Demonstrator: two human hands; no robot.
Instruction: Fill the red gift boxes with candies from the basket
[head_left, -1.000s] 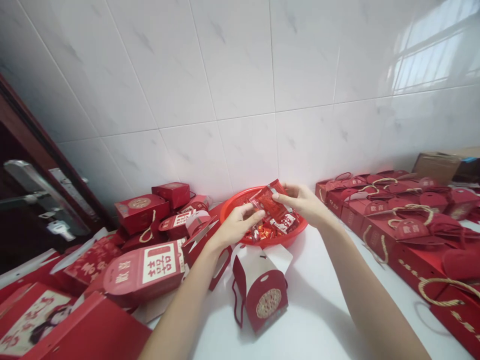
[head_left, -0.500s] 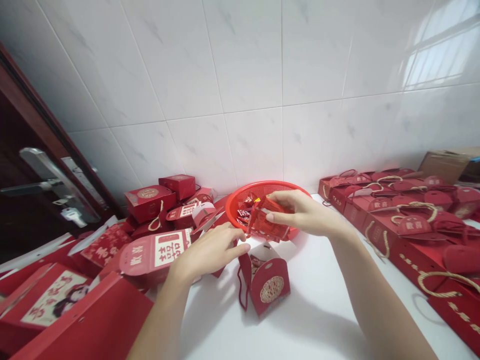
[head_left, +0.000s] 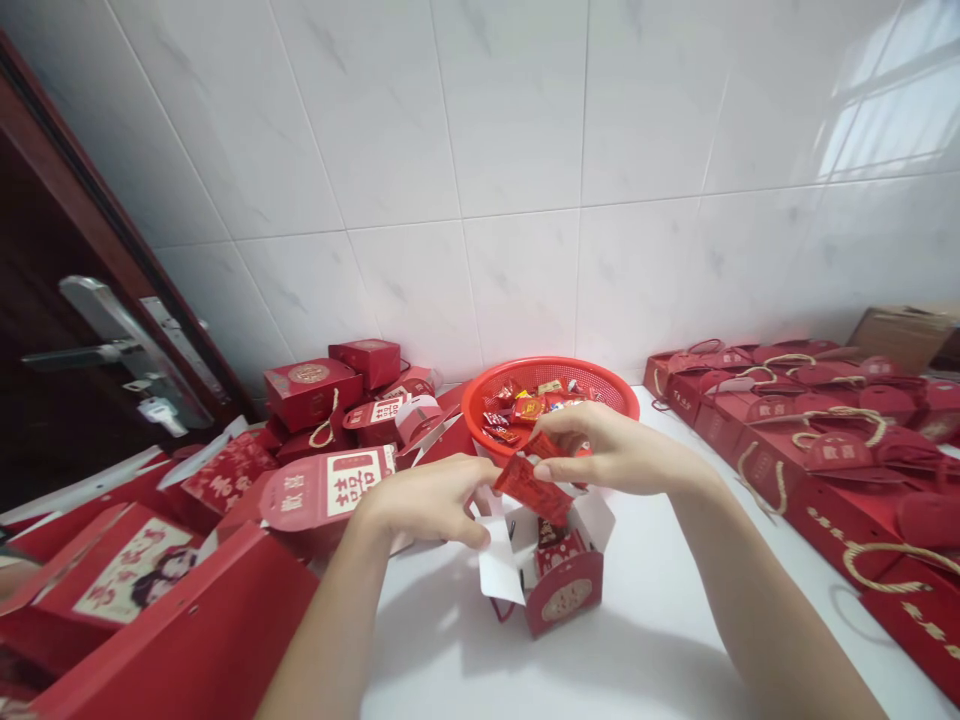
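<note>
A small red gift box with a gold round emblem stands on the white table, its flaps spread and white inside. Wrapped pieces lie inside it. My left hand is at the box's left side, thumb on the white flap and fingers curled behind it. In my right hand, thumb and fingers pinch a shiny red packet just over the opening. Whether that is one packet or two, I cannot tell. Behind the hands sits a red mesh basket with wrapped candies in it.
Red gift boxes are heaped on the left, close to my left forearm. Rows of red boxes with rope handles line the right side. A tiled wall rises behind the basket. A door with a metal handle is at far left.
My right hand has brought the red packet from the basket's front down over the gift box. The box's flaps have been spread open, with my left hand now at the left one.
</note>
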